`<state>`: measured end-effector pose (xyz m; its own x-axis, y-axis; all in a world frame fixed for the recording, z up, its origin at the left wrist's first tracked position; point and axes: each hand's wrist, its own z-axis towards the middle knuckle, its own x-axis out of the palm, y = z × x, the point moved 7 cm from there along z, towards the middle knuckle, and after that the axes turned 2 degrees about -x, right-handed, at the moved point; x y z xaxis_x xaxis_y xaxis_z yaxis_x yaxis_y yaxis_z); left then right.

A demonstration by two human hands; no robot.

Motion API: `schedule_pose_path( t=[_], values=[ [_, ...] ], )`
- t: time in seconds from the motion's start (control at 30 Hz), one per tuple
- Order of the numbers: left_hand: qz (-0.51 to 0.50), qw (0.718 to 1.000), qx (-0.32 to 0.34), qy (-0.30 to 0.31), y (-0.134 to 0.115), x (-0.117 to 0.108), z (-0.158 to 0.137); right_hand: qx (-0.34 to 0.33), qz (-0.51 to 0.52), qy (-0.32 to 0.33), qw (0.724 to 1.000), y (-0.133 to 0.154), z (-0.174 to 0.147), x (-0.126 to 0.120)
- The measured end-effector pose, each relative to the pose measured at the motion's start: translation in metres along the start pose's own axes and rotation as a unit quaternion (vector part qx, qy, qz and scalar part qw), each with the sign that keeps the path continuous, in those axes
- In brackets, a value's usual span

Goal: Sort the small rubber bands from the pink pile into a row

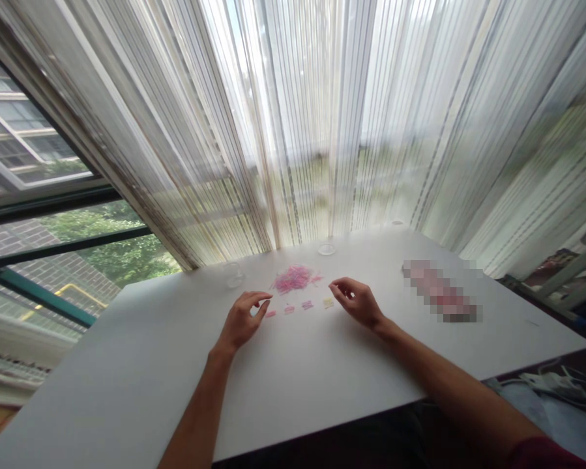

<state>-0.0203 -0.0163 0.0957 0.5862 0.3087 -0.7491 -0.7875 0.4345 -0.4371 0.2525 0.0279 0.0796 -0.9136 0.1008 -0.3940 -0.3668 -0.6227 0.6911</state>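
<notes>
A loose heap of small pink and purple pieces [295, 279] lies on the white table, too small to make out singly. In front of it runs a row of little groups: a red-pink one [270, 314], a pink one [289, 309], a purple one [307, 304] and a yellow one [328, 303]. My left hand [244, 320] hovers by the red-pink group, thumb and forefinger curved with a slight gap at the tips. On the right, my right hand [358, 303] is beside the yellow group, its thumb and forefinger pinched together. Whatever they may hold is too small to see.
Two clear, round dish-like things, one at the back left [234, 277] and one at the back middle [326, 249], stand behind the groups. A pixelated reddish object [442, 292] lies to the right. Sheer curtains [302, 130] hang along the table's far edge.
</notes>
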Motion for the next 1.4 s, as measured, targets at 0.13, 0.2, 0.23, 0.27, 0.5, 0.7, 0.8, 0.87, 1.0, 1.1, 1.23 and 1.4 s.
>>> schedule_pose_path(
  t=[0.13, 0.2, 0.23, 0.27, 0.5, 0.7, 0.8, 0.87, 1.0, 1.1, 1.23, 1.4],
  values=[
    [0.008, 0.999, 0.03, 0.032, -0.013, -0.004, 0.035, 0.061, -0.022, -0.026, 0.998, -0.025, 0.007, -0.011],
    [0.033, 0.997, 0.025, 0.058, -0.014, -0.001, 0.056, 0.083, -0.023, -0.026, 0.996, -0.034, 0.008, -0.01],
    [0.047, 0.995, 0.02, 0.081, -0.013, 0.004, 0.066, 0.091, -0.022, -0.024, 0.995, -0.037, 0.008, -0.009],
    [0.063, 0.992, 0.015, 0.105, -0.012, 0.009, 0.074, 0.095, -0.022, -0.021, 0.995, -0.039, 0.008, -0.008],
    [0.165, 0.96, -0.032, 0.222, 0.004, 0.051, 0.101, 0.089, -0.015, 0.005, 0.996, -0.039, 0.008, -0.001],
    [0.185, 0.957, -0.058, 0.217, 0.023, 0.058, 0.11, 0.087, -0.002, 0.014, 0.996, -0.037, 0.008, 0.001],
    [0.194, 0.954, -0.072, 0.215, 0.034, 0.057, 0.113, 0.082, -0.002, 0.018, 0.996, -0.036, 0.008, 0.001],
    [0.192, 0.953, -0.074, 0.223, 0.039, 0.058, 0.113, 0.08, -0.004, 0.019, 0.997, -0.035, 0.008, 0.001],
    [0.178, 0.954, -0.073, 0.231, 0.043, 0.059, 0.11, 0.078, -0.005, 0.022, 0.997, -0.035, 0.008, 0.002],
    [0.173, 0.957, -0.076, 0.218, 0.043, 0.057, 0.109, 0.079, -0.004, 0.024, 0.997, -0.036, 0.008, 0.002],
    [0.165, 0.965, -0.073, 0.192, 0.042, 0.051, 0.111, 0.081, -0.005, 0.024, 0.996, -0.036, 0.007, 0.002],
    [0.138, 0.977, -0.057, 0.155, 0.039, 0.038, 0.115, 0.085, -0.007, 0.025, 0.996, -0.035, 0.007, 0.001]
  ],
)
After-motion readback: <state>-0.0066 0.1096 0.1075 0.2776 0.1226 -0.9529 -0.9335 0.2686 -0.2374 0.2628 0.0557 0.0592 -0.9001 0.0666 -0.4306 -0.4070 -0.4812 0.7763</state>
